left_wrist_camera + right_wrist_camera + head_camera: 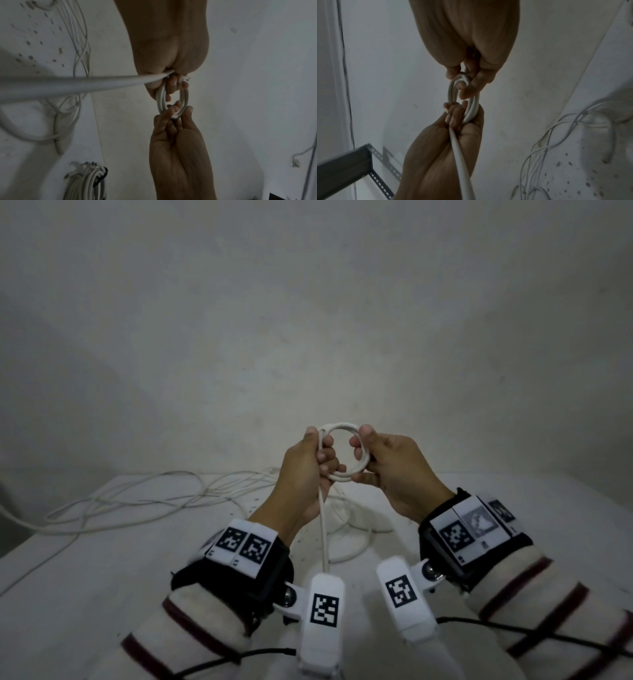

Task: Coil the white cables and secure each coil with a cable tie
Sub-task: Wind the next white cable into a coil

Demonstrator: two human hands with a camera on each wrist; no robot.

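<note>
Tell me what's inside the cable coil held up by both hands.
Fingertips of the left hand and right hand poke through the coil; behind is bare wall. The gripped sections stay covered.

A bare, off-white wall (308, 320) with faint smudges fills most of the head view, dimly lit and darker toward the left edge. Below it runs a white table (85, 570), its surface flecked with small dark spots. In the right wrist view a grey slotted-angle metal frame (351, 165) stands against the wall, with a thin dark line (345, 67) running down the wall above it.
</note>
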